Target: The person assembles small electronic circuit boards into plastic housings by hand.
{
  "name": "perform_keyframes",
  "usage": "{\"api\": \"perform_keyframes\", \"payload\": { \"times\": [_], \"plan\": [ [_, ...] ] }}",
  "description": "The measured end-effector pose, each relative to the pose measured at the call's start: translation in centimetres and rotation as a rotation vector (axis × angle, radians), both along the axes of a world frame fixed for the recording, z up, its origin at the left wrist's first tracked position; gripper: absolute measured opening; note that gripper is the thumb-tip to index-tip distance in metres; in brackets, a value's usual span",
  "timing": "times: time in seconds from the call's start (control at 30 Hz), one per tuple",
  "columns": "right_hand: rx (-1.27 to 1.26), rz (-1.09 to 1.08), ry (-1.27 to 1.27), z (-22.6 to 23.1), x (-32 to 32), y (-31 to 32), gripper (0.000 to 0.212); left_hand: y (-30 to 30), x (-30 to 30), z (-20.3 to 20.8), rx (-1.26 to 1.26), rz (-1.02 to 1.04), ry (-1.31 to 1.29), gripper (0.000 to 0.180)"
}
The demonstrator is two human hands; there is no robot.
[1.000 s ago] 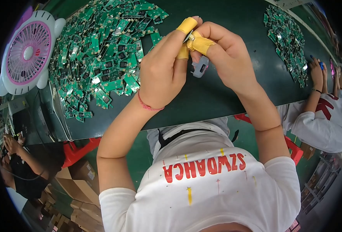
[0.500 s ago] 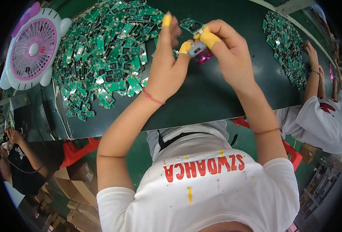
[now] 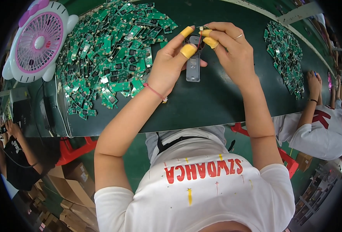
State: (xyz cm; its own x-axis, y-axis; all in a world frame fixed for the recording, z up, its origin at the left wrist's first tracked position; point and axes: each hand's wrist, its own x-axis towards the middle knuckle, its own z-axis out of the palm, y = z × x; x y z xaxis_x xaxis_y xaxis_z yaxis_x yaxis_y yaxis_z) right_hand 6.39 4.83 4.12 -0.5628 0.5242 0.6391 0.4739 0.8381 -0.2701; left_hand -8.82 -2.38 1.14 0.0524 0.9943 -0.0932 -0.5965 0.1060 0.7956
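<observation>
A grey plastic device housing (image 3: 193,72), round at the top and long below, is gripped by my left hand (image 3: 168,65). Yellow finger covers wrap that thumb and a fingertip. My right hand (image 3: 234,52), also with yellow covers, pinches a small green circuit board (image 3: 204,28) seen nearly edge-on above the housing; my fingers hide most of it. A thin red wire (image 3: 200,38) runs between board and housing. Left of my left hand spreads a large pile of green circuit boards (image 3: 116,58) on the dark green table (image 3: 171,112).
A white and pink fan (image 3: 39,42) stands at the left table edge. Another board pile (image 3: 285,58) lies to the right, near a co-worker's hands (image 3: 314,83). A second person (image 3: 20,154) works at far left. Red stools (image 3: 76,149) and cardboard boxes (image 3: 72,179) are below.
The housing has turned, so its long grey inner side now shows instead of the shiny purple part. My left fingers have closed in from a spread pose, and the board has tipped edge-on.
</observation>
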Motion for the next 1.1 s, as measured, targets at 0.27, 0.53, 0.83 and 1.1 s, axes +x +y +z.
{"api": "perform_keyframes", "payload": {
  "times": [0.27,0.53,0.83,1.1],
  "plan": [
    [-0.750,-0.031,0.136,0.2,0.1,-0.6,0.033,0.4,-0.4,-0.2,0.057,0.196,0.224,0.046],
    [-1.045,0.226,0.401,-0.9,-1.1,-1.5,0.026,0.3,0.1,0.6,0.111,0.245,0.159,0.046],
    [-0.694,0.163,0.170,-1.6,-1.1,-1.6,0.027,-0.1,-0.5,0.6,0.109,0.226,0.129,0.045],
    [-0.645,0.026,0.283,-2.1,-2.2,-1.6,0.031,0.2,-0.7,1.2,0.096,0.224,-0.020,0.043]
  ]
}}
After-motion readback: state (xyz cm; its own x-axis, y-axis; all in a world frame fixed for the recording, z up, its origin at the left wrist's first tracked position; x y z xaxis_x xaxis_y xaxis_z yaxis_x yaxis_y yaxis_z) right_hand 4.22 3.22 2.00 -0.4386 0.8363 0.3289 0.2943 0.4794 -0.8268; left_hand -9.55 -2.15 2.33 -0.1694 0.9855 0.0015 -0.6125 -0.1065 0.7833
